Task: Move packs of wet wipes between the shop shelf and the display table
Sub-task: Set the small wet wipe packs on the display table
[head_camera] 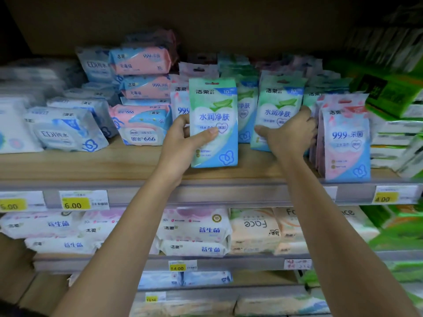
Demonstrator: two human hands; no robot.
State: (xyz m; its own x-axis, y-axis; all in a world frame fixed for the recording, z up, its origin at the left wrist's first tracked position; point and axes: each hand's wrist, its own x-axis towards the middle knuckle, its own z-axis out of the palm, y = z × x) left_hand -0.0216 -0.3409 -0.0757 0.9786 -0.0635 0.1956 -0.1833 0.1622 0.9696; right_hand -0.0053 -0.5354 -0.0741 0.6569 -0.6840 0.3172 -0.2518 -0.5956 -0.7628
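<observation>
At the wooden shelf (91, 165) my left hand (183, 143) grips a green wipes pack (214, 110); my right hand (289, 133) clasps a second pack (275, 104)

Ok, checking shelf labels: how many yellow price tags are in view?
5 yellow tags: top shelf edge, far left, left, far right; middle edge, one; lowest edge, one. The arms may hide others.

The green-and-blue plastic wipes pack (214, 124) in the left hand (183, 143) and its twin pack (278, 110) in the right hand (290, 131) read "洁柔 水润净肤", the pink-and-blue pack (345, 143) right of that grip "99.9% 杀菌", a yellow tag (76, 203) below-left "6.00".
</observation>
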